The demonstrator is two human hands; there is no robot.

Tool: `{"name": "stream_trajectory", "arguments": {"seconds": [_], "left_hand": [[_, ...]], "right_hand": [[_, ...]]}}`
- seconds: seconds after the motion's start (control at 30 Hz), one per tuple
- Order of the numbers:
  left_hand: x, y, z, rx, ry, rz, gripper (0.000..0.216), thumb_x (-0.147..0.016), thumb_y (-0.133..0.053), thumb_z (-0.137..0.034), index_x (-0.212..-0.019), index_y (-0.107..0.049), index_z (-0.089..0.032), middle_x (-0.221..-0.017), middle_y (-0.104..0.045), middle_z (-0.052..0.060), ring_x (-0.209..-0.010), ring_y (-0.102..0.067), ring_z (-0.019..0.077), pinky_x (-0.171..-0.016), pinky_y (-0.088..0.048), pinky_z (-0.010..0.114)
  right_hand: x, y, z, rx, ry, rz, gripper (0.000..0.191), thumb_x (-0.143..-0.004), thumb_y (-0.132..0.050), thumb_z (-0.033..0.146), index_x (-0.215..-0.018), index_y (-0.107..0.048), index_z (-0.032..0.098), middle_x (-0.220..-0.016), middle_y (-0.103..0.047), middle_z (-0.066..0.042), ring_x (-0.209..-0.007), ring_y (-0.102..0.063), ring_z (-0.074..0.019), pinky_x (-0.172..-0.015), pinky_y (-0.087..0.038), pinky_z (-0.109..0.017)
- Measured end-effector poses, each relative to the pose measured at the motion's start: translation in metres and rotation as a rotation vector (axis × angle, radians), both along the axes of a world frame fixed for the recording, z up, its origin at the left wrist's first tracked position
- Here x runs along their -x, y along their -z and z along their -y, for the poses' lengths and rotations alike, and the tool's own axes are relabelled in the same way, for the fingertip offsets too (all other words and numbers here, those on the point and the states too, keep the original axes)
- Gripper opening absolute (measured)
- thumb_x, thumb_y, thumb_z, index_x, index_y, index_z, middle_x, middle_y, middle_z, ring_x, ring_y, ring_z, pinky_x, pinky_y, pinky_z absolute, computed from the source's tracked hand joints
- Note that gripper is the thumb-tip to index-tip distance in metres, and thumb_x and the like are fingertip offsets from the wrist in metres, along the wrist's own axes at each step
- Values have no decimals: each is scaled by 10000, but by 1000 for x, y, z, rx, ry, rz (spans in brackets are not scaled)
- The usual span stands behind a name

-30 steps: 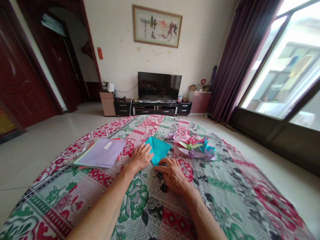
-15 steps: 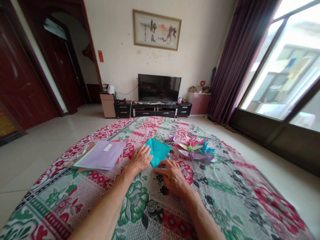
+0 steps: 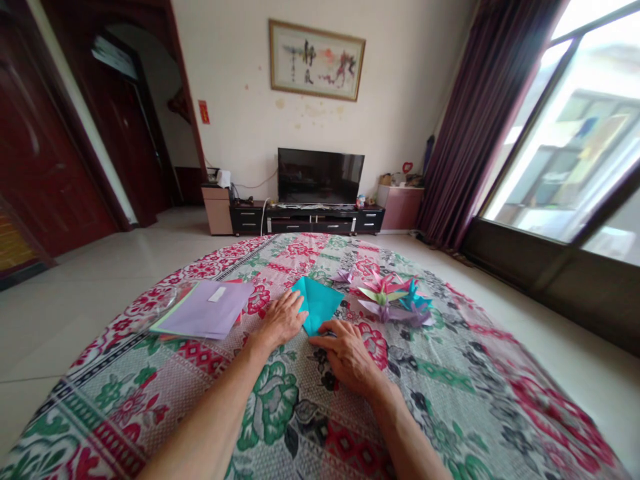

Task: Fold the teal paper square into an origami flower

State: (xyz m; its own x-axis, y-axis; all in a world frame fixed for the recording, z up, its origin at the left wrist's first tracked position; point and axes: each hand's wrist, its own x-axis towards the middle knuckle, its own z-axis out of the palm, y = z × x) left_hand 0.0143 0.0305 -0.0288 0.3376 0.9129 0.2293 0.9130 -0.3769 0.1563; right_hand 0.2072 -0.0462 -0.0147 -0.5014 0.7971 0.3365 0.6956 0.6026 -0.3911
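A turquoise sheet of origami paper (image 3: pixel 321 303), with crease lines and a folded kite-like outline, lies on the patterned tablecloth in front of me. My left hand (image 3: pixel 285 317) rests flat over its left edge, fingers stretched out. At the paper's lower corner, my right hand (image 3: pixel 347 350) has its thumb and forefinger closed on the tip, while its other fingers curl beside it. Just what the right fingertips do under the hand is hidden. Right of the paper sits a cluster of folded paper cranes (image 3: pixel 385 293) in pink, green, turquoise and purple.
A stack of coloured paper (image 3: pixel 200 310), purple on top with a small white label, lies at the left beside clear plastic wrapping (image 3: pixel 163 303). One small purple folded piece (image 3: pixel 344 275) sits beyond my right hand. The round table's cloth (image 3: pixel 270 407) spreads around everything.
The view has shifted very slightly. Both hands and the turquoise paper hold about the same place.
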Motion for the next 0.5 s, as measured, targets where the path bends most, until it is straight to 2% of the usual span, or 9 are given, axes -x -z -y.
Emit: {"name": "stream_trajectory", "arguments": {"seconds": [0.2, 0.3, 0.5], "left_hand": [[2, 0, 2, 64, -6, 18, 536, -908, -331, -450, -1364, -392, -175, -1479, -307, 117, -1368, -239, 281, -1076, -243, 535], [4, 1, 1, 105, 4, 21, 599, -896, -312, -521, -1386, -358, -179, -1498, -261, 111, -1384, -194, 275, -1088, -215, 522], [4, -3, 2, 138, 9, 5, 646, -875, -315, -566, -1401, -334, -193, -1505, -245, 100, -1394, -167, 261, -1101, -185, 491]], "right_hand": [[1, 1, 0, -12, 3, 6, 494, -805, -433, 94, -1144, -614, 403, -1209, -529, 5, -1106, -428, -203, -966, -290, -400], [4, -4, 2, -36, 28, 29, 494, -790, -436, 92, -1112, -630, 412, -1278, -510, 31, -1128, -409, -217, -984, -265, -435], [12, -5, 1, -64, 18, 75, 478, -729, -457, 82, -1059, -654, 367, -1197, -613, 33, -1176, -387, -247, -1040, -61, -553]]}}
